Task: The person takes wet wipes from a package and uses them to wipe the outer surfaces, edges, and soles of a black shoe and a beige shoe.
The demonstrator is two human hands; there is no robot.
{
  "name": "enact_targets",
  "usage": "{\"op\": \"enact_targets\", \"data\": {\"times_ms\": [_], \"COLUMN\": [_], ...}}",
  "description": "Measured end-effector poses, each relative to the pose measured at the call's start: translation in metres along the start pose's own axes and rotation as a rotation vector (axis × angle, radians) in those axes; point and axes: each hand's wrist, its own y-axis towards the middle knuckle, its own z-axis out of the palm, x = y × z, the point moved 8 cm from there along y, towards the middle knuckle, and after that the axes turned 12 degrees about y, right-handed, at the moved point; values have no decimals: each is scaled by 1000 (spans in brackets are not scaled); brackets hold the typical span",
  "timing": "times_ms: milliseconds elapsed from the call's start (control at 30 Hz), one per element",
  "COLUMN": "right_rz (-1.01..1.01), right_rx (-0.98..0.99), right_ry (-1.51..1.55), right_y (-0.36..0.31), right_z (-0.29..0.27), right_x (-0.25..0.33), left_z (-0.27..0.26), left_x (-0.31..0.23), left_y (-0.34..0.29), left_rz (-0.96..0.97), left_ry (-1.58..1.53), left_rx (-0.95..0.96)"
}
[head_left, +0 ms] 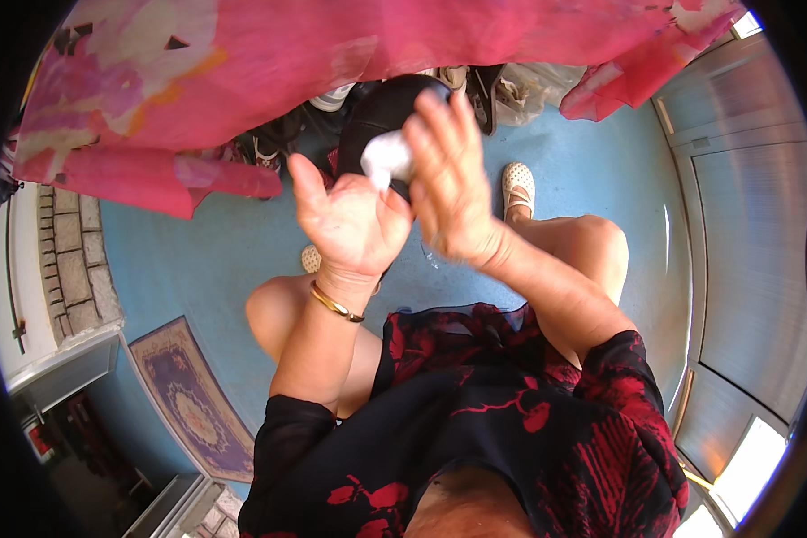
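My left hand [354,222] is raised with its palm turned up and its thumb stretched out to the left; its other fingers are foreshortened and partly hidden. Close beside it on the right is my right hand [453,175], its fingers straight and a little blurred by motion. A small white wad [386,159], soft-looking like cloth or tissue, shows between the two hands at the left fingertips. Which hand bears it I cannot tell. Beyond the hands sits a rounded, shiny black thing [368,117], partly covered by them; its kind is unclear.
Pink flowered cloth [314,40] hangs across the far side, with shoes [332,97] and a clear plastic bag [538,90] beneath it. A patterned rug [193,403] lies on the blue floor [179,260] at left. Metal door panels [753,233] stand at right.
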Motion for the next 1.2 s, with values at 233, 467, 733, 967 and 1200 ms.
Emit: {"op": "enact_targets", "data": {"times_ms": [233, 467, 733, 967, 1200], "right_rz": [103, 112, 51, -26, 170], "right_rx": [30, 17, -49, -23, -292], "right_ry": [-176, 118, -156, -111, 236], "right_y": [24, -14, 15, 25, 37], "right_z": [-4, 19, -3, -6, -41], "right_x": [-22, 9, -9, -5, -42], "left_z": [6, 18, 29, 24, 28], "left_x": [13, -3, 11, 7, 13], "left_y": [0, 1, -1, 1, 5], "left_rz": [-7, -5, -21, 51, -39], "left_ry": [-107, -140, 195, 55, -243], "left_rx": [122, 242, 205, 106, 544]}}
